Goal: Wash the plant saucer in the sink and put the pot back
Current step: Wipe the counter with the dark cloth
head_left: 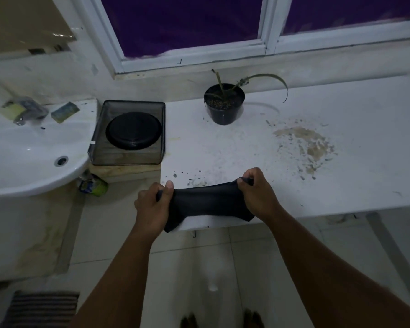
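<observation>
A round black saucer [133, 131] lies upside down in a dark see-through tray [100, 138] beside the white sink [31, 147]. The black pot [224, 107] with a thin green plant stands on the white counter [353, 129] under the window. At the counter's front edge a dark cloth [207, 202] is stretched between both hands. My left hand [153, 204] grips its left end and my right hand [258, 192] grips its right end.
A patch of brown dirt [310, 147] is spread on the counter right of the pot, with dark specks nearer the front edge. Sponges [65, 111] lie on the sink's back rim. A small packet [94, 185] sits under the sink edge. A striped mat [43, 308] lies on the tiled floor.
</observation>
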